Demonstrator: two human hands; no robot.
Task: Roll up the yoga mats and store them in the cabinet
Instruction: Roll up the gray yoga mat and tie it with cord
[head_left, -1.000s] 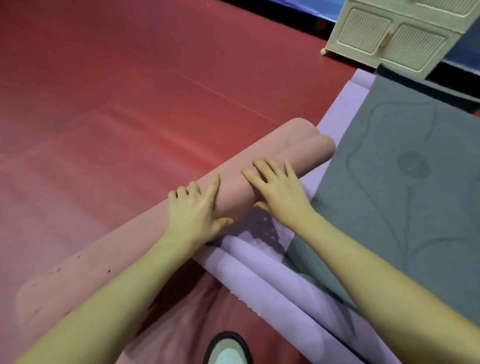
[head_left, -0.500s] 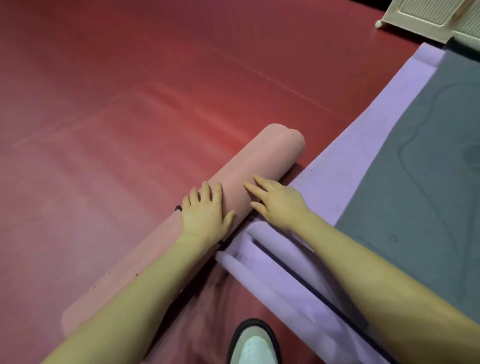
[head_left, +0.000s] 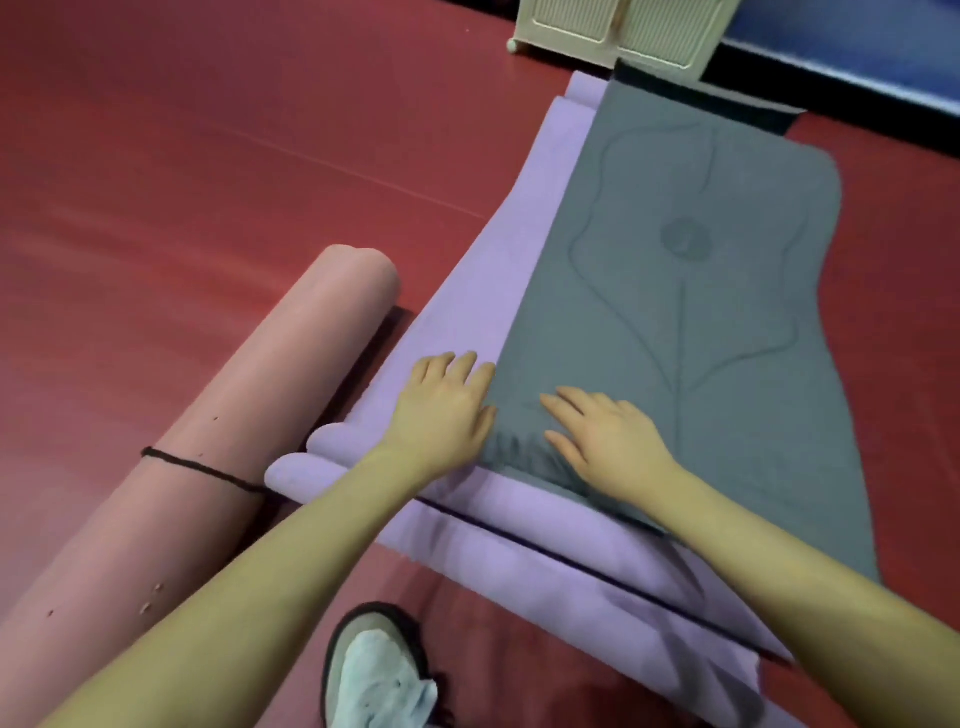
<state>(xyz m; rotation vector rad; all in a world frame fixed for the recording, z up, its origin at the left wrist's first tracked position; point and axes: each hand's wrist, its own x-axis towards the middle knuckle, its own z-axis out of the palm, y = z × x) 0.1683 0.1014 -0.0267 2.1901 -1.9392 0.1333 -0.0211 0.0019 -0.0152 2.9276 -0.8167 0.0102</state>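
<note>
Fingers (head_left: 457, 366) of the left hand (head_left: 441, 410) lie straight and flat, pressing on the purple mat (head_left: 498, 275) right at the edge of the grey mat (head_left: 675, 291). The right hand (head_left: 602, 436) rests flat on the grey mat's near end, its fingers extended and grasping nothing; the grey fabric bunches slightly between the two hands. The grey mat lies unrolled on top of the purple mat, whose near end is loosely curled. The pink mat (head_left: 218, 431), fully rolled and bound by a black string (head_left: 202, 470), lies on the red floor (head_left: 208, 156) just left of the purple one. The cream cabinet (head_left: 618, 26) stands beyond the mats' far end. A shoe (head_left: 379, 675) shows below.
</note>
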